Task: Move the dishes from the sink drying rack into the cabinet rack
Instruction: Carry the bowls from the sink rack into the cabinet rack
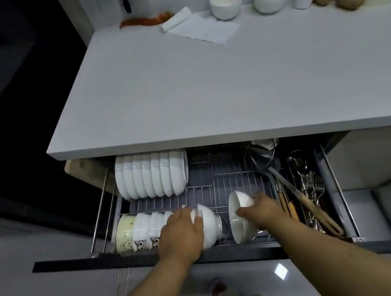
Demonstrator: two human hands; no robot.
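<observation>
Two white bowls (210, 224) (238, 215) on edge in wire cabinet rack (220, 184), seemingly apart.

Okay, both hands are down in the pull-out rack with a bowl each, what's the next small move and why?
Probably slide the right hand's bowl leftward to nest against the left hand's bowl. It stands on edge, apart from the front row, while the left hand steadies the row's end.
</observation>
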